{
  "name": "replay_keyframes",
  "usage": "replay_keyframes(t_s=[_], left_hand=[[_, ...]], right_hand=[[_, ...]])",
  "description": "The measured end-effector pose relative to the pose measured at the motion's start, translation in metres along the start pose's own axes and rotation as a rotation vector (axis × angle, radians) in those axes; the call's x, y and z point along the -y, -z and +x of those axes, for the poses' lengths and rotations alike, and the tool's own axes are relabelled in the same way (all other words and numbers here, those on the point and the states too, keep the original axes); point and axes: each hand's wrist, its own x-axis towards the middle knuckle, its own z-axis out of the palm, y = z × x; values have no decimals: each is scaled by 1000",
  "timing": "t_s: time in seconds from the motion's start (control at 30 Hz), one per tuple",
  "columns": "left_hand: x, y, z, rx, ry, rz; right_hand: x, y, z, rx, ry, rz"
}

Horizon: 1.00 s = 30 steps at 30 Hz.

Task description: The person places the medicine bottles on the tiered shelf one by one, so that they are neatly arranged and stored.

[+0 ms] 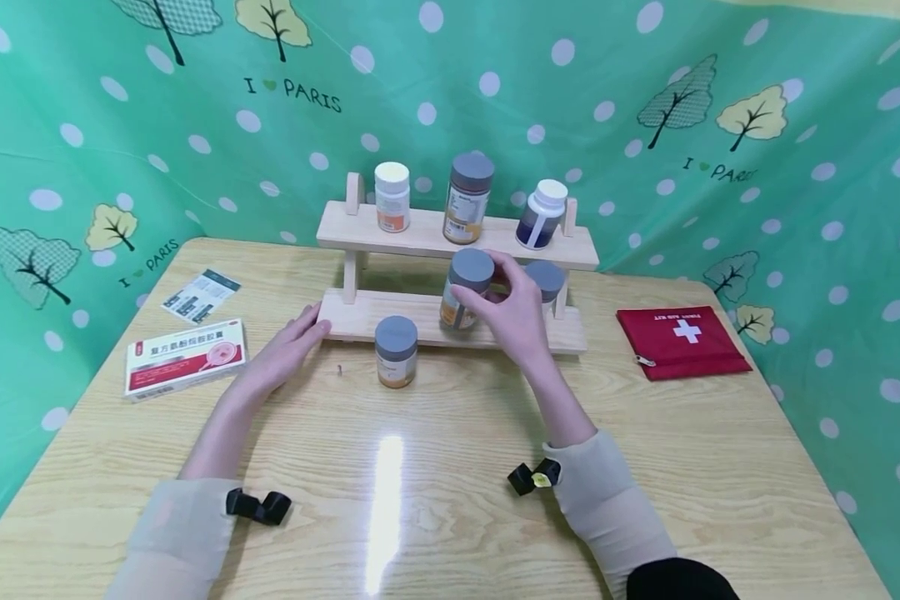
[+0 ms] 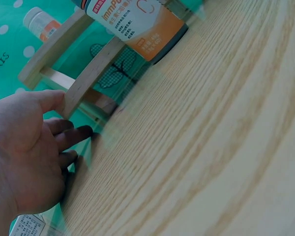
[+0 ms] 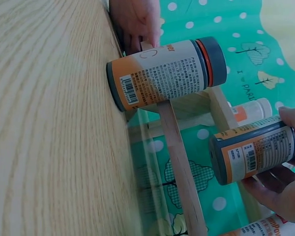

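My right hand (image 1: 516, 310) grips a grey-capped supplement bottle (image 3: 253, 152) by its cap end, thumb and fingers on opposite sides. The bottle is held over the lower shelf of a two-tier wooden rack (image 1: 408, 307), its base showing clear of the shelf in the right wrist view. My left hand (image 2: 27, 147) holds the lower shelf's left end, thumb against the wood and fingers curled beside it. A second grey-capped bottle (image 1: 396, 354) stands on the table in front of the rack. Behind my right hand, another grey-capped bottle (image 1: 546, 279) is partly hidden on the lower shelf.
The upper shelf bears a white bottle (image 1: 392, 200), a tall grey-capped bottle (image 1: 467, 204) and a dark blue bottle with a white cap (image 1: 540, 218). At left lie a medicine box (image 1: 186, 358) and a blister pack (image 1: 201, 295). A red first aid pouch (image 1: 678, 346) lies right.
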Motion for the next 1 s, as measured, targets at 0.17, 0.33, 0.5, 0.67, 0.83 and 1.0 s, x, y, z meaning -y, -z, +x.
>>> replay_keyframes(t_s=[0.17, 0.33, 0.5, 0.67, 0.83, 1.0], left_hand=[[1, 1, -1, 4, 1, 8], [0, 0, -1, 4, 1, 8], [-1, 0, -1, -4, -14, 9], [-2, 0, -1, -10, -18, 12], [-2, 0, -2, -11, -14, 16], [-3, 0, -2, -9, -14, 11]], right_hand=[[-2, -2, 0, -1, 4, -8], [-4, -4, -1, -3, 4, -21], [-6, -5, 0, 4, 8, -38], [-7, -6, 0, 24, -4, -55], [-8, -6, 0, 46, -15, -90], [-8, -6, 0, 50, -30, -103]])
